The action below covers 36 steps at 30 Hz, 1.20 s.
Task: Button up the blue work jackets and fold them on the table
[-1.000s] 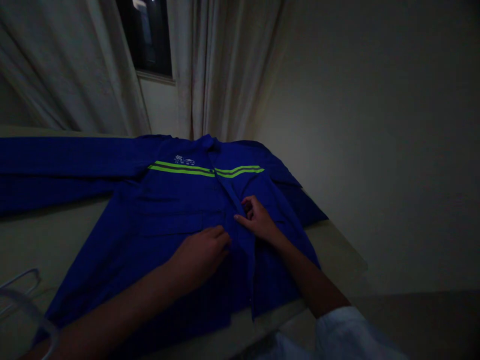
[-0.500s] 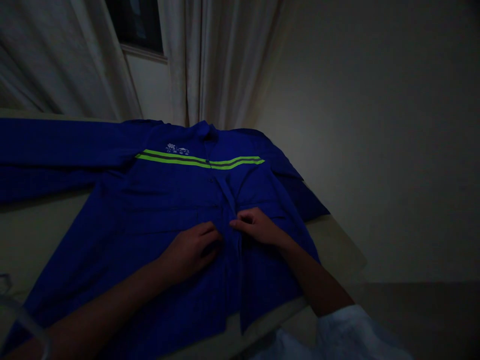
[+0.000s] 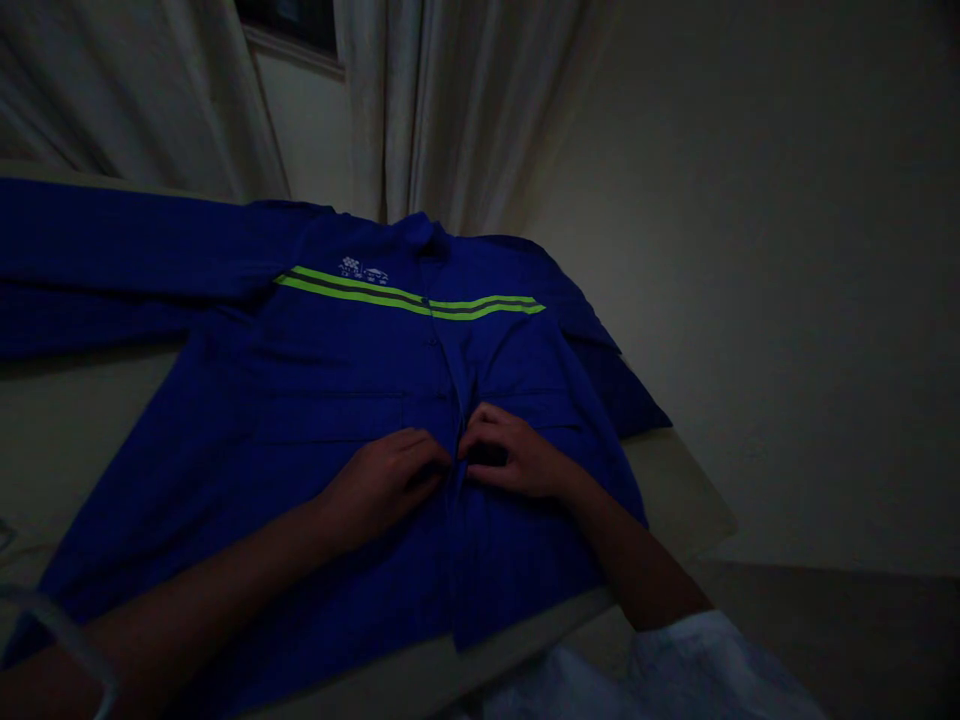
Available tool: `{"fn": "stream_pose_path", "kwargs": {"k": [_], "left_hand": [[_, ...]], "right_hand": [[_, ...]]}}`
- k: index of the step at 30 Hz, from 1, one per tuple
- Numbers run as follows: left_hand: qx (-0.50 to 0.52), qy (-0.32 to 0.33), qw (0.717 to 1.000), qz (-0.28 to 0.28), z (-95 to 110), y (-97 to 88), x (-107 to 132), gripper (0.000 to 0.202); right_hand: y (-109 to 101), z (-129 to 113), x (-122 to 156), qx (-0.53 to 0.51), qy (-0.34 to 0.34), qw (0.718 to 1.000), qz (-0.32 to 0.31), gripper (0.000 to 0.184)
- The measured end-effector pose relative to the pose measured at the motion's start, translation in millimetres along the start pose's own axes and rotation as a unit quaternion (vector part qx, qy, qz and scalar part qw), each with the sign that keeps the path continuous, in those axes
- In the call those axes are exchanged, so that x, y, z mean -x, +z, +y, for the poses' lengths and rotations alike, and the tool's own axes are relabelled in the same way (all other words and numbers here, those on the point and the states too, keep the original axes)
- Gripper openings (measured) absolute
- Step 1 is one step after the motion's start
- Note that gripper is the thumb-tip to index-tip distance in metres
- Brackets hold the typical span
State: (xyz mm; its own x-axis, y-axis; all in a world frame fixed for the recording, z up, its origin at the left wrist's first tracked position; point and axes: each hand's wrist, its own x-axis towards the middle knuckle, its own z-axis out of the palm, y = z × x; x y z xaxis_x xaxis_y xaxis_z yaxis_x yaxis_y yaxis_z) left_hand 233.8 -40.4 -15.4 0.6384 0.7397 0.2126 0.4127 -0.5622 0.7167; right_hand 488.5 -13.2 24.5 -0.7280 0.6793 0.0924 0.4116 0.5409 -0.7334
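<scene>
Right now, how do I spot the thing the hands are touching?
Find the pale table in front of the curtains. Spread across it lies a blue jacket, left hand and right hand meeting at its front. Only it has yellow-green stripes.

Jacket [image 3: 322,400] flat on the counter [image 3: 675,490], collar [image 3: 420,232] at the far edge, hem near. One sleeve [image 3: 112,260] runs out left. Left hand [image 3: 382,480] and right hand [image 3: 517,460] sit side by side on the jacket's centre front, fingertips nearly touching. Curtains [image 3: 420,110] behind the counter.

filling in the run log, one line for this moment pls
blue jacket: flat on table, front up | left hand: pinching front opening | right hand: pinching front opening
</scene>
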Motion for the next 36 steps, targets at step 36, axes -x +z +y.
{"fn": "stream_pose_path", "kwargs": {"k": [36], "left_hand": [[0.015,-0.073,0.997,-0.005,3,-3.2,-9,0.014]], "right_hand": [[10,-7,0,0.161,-0.012,0.986,-0.037,0.014]]}}
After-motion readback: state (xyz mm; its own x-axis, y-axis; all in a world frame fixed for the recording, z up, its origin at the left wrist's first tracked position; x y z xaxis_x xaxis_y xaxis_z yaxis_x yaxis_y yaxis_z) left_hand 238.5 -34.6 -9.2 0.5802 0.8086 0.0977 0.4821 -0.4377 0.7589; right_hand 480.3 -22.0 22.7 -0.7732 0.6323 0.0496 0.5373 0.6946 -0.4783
